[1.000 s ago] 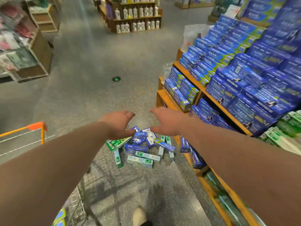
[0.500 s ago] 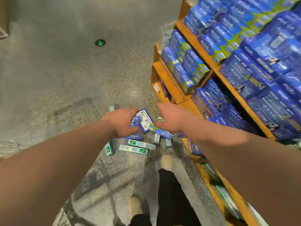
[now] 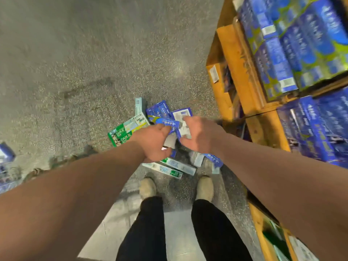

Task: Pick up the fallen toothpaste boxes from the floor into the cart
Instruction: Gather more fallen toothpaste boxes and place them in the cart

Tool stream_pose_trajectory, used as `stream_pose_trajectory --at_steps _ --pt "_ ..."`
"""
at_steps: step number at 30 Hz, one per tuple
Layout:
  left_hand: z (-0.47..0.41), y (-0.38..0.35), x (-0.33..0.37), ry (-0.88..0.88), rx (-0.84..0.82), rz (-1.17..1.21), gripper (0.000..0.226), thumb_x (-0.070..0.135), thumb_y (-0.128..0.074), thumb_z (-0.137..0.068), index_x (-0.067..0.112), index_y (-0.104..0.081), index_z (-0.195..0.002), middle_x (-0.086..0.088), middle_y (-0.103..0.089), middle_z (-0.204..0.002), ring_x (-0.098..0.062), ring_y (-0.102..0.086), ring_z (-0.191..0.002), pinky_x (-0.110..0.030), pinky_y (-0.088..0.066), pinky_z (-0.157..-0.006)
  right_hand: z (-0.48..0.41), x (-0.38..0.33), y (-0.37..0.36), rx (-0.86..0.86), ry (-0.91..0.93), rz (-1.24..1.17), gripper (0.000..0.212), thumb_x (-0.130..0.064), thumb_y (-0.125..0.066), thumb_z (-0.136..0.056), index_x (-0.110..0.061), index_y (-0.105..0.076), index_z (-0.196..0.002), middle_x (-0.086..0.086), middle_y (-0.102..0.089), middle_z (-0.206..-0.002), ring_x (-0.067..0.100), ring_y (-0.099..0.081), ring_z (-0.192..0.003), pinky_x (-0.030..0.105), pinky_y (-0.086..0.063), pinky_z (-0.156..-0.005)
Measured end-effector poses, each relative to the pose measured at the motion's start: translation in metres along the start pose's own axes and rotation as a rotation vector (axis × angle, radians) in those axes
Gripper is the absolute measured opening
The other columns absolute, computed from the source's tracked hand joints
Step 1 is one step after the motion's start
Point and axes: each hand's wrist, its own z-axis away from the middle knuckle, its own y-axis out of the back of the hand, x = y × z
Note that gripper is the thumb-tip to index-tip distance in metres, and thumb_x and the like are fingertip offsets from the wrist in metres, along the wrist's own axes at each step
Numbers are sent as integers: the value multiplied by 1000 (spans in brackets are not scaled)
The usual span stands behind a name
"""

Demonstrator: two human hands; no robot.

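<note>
Speckled grey floor (image 3: 94, 53) spreads rough and grainy under everything, with wooden shelving (image 3: 243, 72) of glossy blue cartons rising just right of the hands. Toothpaste boxes (image 3: 169, 166), long flat cardboard rectangles in blue, green and pale teal, lie heaped beneath and around both hands. Left hand (image 3: 152, 144) and right hand (image 3: 199, 136) reach into the heap with fingers curled, a narrow blue box (image 3: 168, 123) bridging them; whether either truly grips cannot be told.
</note>
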Motion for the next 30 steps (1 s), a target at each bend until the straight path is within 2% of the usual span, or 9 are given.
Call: stream_pose_trajectory --at_steps 2,6,9,11,13,15,19,25,30 --pt "-36 -36 -17 -4 -55 0 76 54 -57 -91 16 -31 -152 -9 -44 -149 -32 -50 -130 -42 -49 -97 -33 11 -39 -55 -5 -12 67 -50 -61 -89 -14 -43 -142 13 -55 -134 34 -56 -122 45 -49 -97" --pt "-88 -118 -42 -59 -159 -11 71 53 -58 -89 21 -34 -147 -6 -49 -137 -33 -53 -124 -44 -50 -95 -79 29 -125 -157 -60 -5 58 -52 -63 -86 -11 -50 -126 12 -61 -118 35 -61 -110 42 -53 -86" --pt "-113 -182 -58 -92 -229 -13 70 54 -60 -90 21 -36 -146 -4 -46 -143 -29 -49 -130 -40 -48 -99 -102 42 -195 -236 -93 -62 73 -57 -56 -81 -10 -45 -135 13 -58 -127 35 -57 -117 47 -51 -92" --pt "-127 -224 -68 -97 -263 -11 70 56 -63 -86 23 -39 -143 -3 -47 -142 -29 -49 -131 -42 -46 -103 -115 52 -237 -278 -121 -72 70 -54 -59 -86 -11 -42 -139 11 -55 -131 34 -54 -120 44 -50 -92" --pt "-139 -261 -76 -80 -288 -22 64 54 -66 -84 24 -43 -136 -3 -51 -133 -29 -53 -125 -44 -48 -98 -124 62 -274 -305 -156 -51 65 -50 -62 -90 -12 -41 -140 10 -52 -131 33 -53 -120 42 -48 -86" --pt "-148 -291 -84 -46 -315 -63 60 52 -66 -84 21 -45 -131 -4 -52 -129 -29 -55 -121 -43 -49 -94 -129 69 -305 -332 -185 -21 68 -49 -64 -89 -11 -41 -140 12 -50 -130 34 -52 -120 46 -48 -90" --pt "-162 -345 -106 46 -312 -152 61 48 -68 -86 19 -38 -130 -9 -43 -137 -32 -50 -123 -46 -46 -95 -141 81 -360 -416 -244 51 75 -47 -73 -82 -10 -39 -138 12 -47 -130 33 -48 -120 47 -47 -94" --pt "-178 -400 -135 211 -280 -182 78 19 -79 -78 10 -28 -136 -13 -40 -124 -38 -58 -104 -47 -52 -75 -154 93 -412 -408 -282 245 72 -16 -72 -81 -7 -34 -142 15 -48 -133 34 -48 -121 44 -46 -96" --pt "-189 -422 -139 279 -204 -57 62 2 -71 -83 4 -34 -132 -19 -40 -120 -42 -55 -102 -55 -55 -86 -159 103 -422 -409 -320 284 70 -6 -66 -81 -9 -35 -143 15 -55 -132 35 -52 -121 45 -43 -100"
